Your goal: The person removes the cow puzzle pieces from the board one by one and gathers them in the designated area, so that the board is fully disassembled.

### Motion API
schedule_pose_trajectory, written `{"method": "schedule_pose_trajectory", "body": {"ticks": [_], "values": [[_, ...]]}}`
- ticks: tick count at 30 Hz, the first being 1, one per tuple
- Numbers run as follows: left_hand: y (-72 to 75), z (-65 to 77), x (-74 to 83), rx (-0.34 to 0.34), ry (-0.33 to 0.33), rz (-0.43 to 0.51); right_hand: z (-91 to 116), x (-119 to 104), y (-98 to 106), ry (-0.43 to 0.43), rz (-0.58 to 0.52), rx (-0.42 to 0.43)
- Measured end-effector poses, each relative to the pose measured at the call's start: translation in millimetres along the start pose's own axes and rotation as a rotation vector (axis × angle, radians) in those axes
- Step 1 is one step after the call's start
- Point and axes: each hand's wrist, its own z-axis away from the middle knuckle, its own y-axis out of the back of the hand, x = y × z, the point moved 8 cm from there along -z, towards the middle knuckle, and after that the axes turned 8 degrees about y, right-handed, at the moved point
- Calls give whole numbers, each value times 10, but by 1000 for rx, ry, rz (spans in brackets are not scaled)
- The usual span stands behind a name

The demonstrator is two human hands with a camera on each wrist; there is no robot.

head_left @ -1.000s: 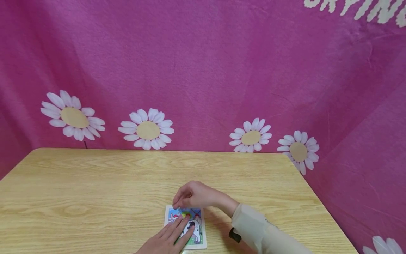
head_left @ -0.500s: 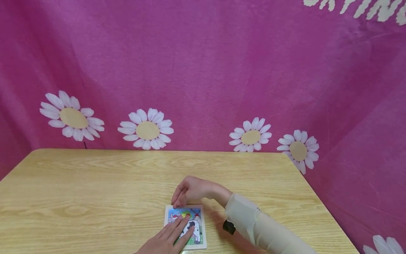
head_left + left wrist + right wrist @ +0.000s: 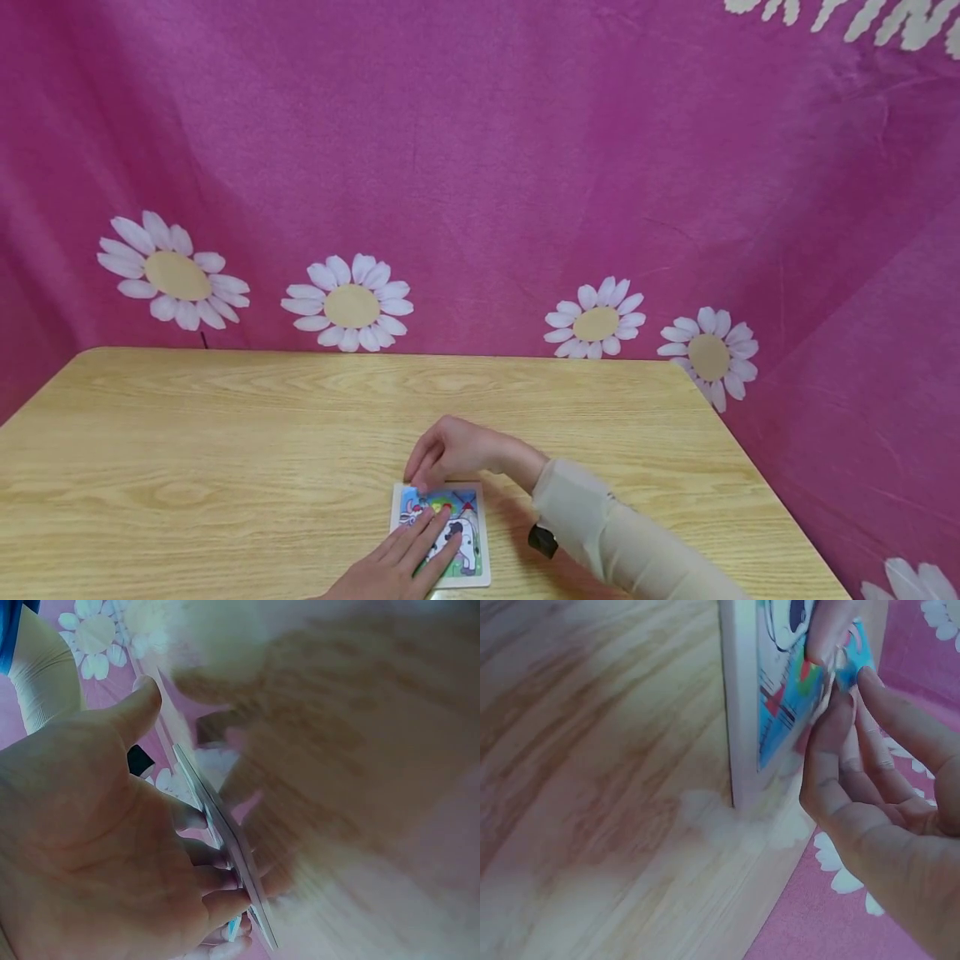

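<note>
A small cow picture puzzle (image 3: 468,533) in a white frame lies on the table near its front edge. My left hand (image 3: 397,562) rests on it with straight fingers spread over the cow; in the left wrist view, the fingers of the left hand (image 3: 112,840) reach to the board, seen edge-on. At the far left corner of the board, my right hand (image 3: 450,450) pinches a blue puzzle piece (image 3: 860,656) between thumb and fingers. That piece stands tilted up from the picture in the right wrist view. My fingers hide part of its edge.
The wooden table (image 3: 225,442) stretches away to the left and back. A pink cloth (image 3: 480,167) printed with white daisies hangs behind it and along the right side. A dark object (image 3: 542,542) sits under the right forearm's pale sleeve.
My right hand has shifted slightly up and left, and its thumb now lies over the board's far left corner, where the piece tilts up. The left hand keeps its place.
</note>
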Motion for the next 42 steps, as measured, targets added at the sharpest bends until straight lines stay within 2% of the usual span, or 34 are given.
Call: {"method": "schedule_pose_trajectory", "body": {"ticks": [6, 11, 15, 20, 25, 29, 31, 35, 37, 42], "values": [[20, 15, 11, 50, -18, -46, -31, -70, -64, 86, 82, -16], [7, 13, 2, 30, -13, -8, -4, -99, -11, 105, 60, -3], [7, 14, 6, 37, -14, 1, 59, -69, 128, 92, 23, 32], [21, 12, 28, 68, -21, -41, 180, 54, 346, 77, 16, 77], [-1, 6, 22, 45, -6, -78, 350, 290, 559, 10, 0, 140], [8, 16, 23, 57, -6, -122, 473, 471, 688, -44, -3, 175], [13, 18, 19, 48, 0, -114, 515, 538, 732, -60, 9, 184], [-7, 5, -3, -22, 33, -35, 553, 604, 785, -68, 48, 199], [-11, 3, -6, -37, 39, -14, 557, 612, 798, -64, 76, 211], [4, 4, 10, -21, 27, -50, 558, 600, 805, -42, 138, 238]]}}
